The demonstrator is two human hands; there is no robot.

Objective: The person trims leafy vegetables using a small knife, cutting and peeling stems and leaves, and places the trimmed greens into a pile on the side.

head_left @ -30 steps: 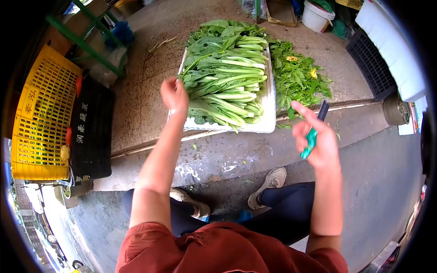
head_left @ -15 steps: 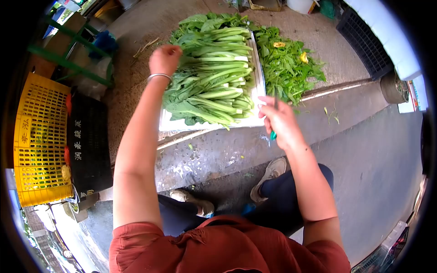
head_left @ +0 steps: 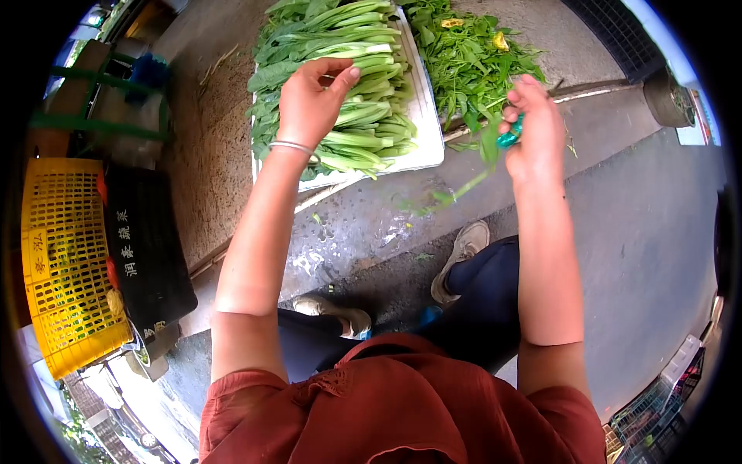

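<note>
My left hand, with a bangle at the wrist, is over the rows of leafy green vegetables. Its fingers are loosely curled, with a gap between thumb and forefinger and nothing visible between them. The pale cut stems point right on a white board. To the right, my right hand is closed around a green-handled knife, whose blade I cannot make out now. Just left of that hand, a loose leaf and a stem are blurred by motion.
Beyond the board lies a pile of loose leaves with yellow bits. At left stand a yellow crate and a black crate. A black basket and a round pot are at far right. My shoes are below.
My left hand has moved right over the vegetables. My right hand has moved right and up, away from the board. A blurred leaf and stem now appear beside it. The view has shifted.
</note>
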